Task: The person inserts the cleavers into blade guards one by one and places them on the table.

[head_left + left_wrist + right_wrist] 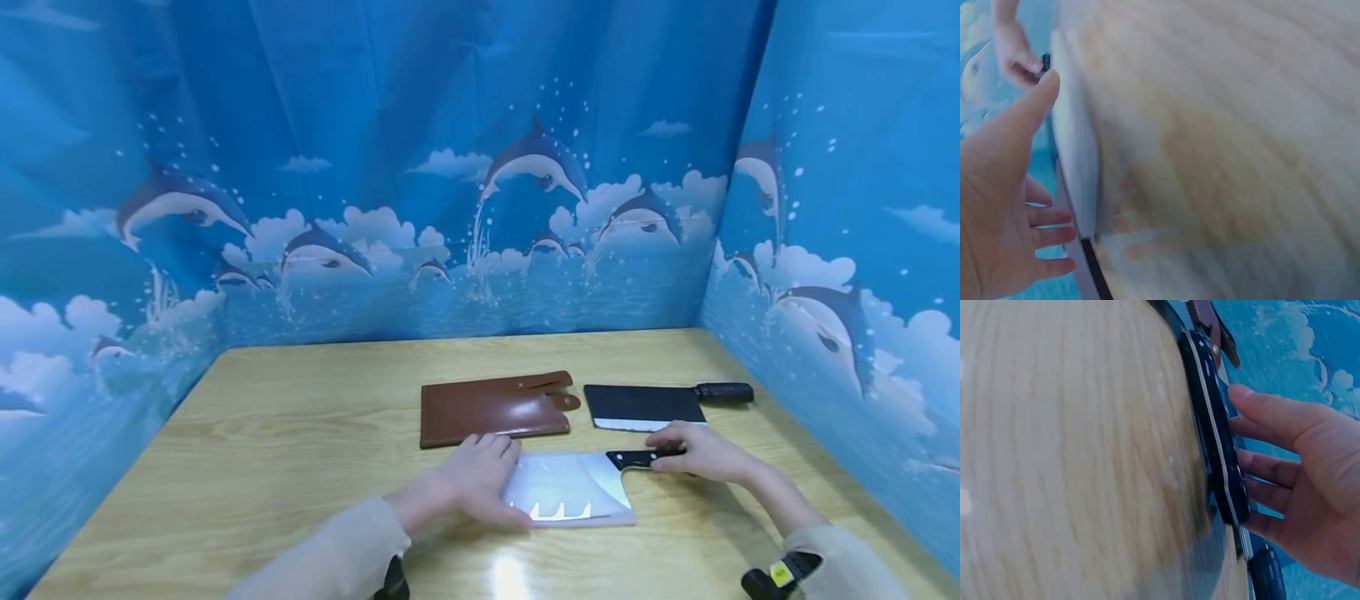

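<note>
A cleaver with a broad, shiny pale blade and a black riveted handle lies flat on the table, handle to the right. Whether a clear cover wraps the blade I cannot tell. My left hand is at the blade's left end, thumb spread and fingers fairly straight in the left wrist view. At the handle, my right hand has its fingertips against or just beside the grip, not curled round it. Behind lie a brown leather sheath and a second cleaver with a dark blade.
The wooden table has a curtain printed with dolphins behind it and along its sides. The second cleaver's black handle points toward the right edge. Light glares off the front of the tabletop.
</note>
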